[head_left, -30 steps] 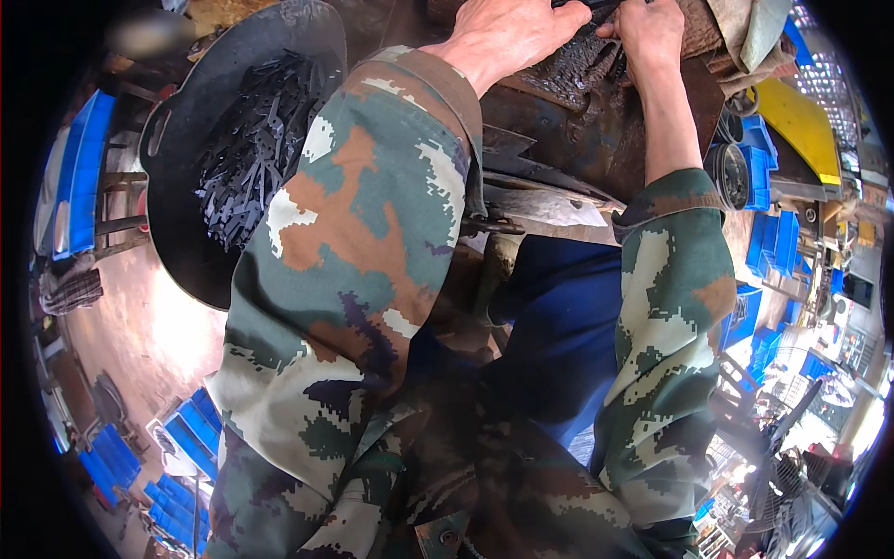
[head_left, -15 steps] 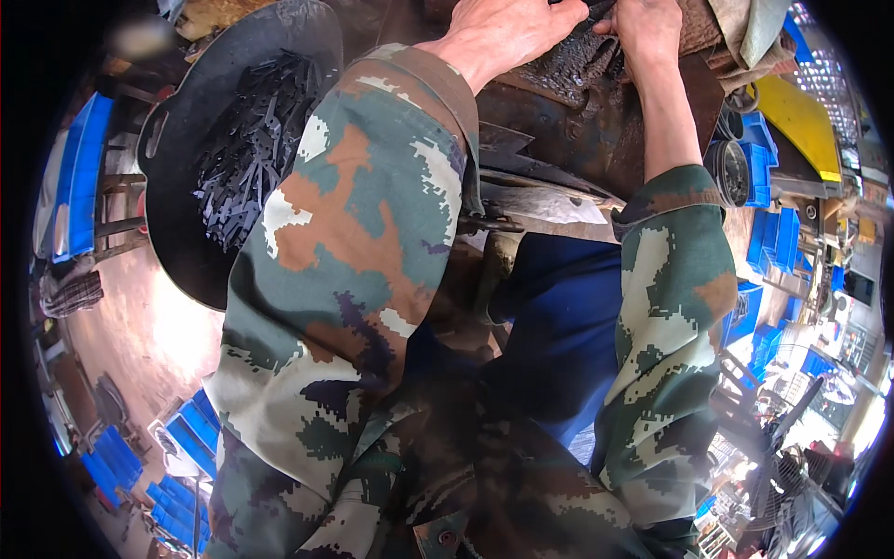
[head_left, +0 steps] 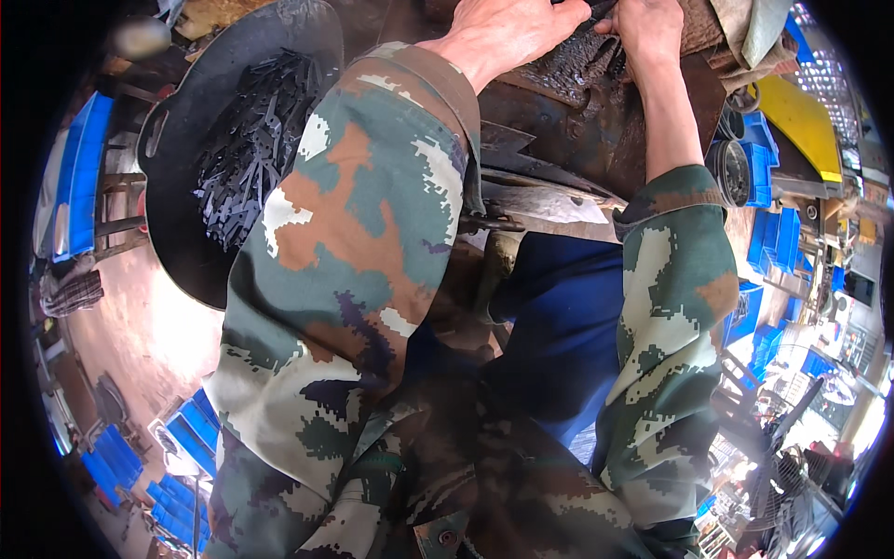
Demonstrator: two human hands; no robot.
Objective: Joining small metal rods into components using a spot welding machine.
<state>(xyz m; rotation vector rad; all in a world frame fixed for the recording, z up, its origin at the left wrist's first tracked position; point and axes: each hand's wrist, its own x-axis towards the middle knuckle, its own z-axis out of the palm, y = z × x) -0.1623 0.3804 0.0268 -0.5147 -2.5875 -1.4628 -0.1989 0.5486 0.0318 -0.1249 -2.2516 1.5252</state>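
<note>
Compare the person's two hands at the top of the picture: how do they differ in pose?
The left hand lies knuckles-up and spread on the dark metal block; the right hand is bunched, fingers curled onto small dark pieces. The left arm's camouflage sleeve reaches the wrist; the right arm's stops at the elbow. Both hands are bare and close together.

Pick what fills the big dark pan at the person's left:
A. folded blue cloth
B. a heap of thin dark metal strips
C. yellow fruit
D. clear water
B: the dark pan holds a heap of thin dark metal strips, beside the camouflage sleeve of the left arm.
</note>
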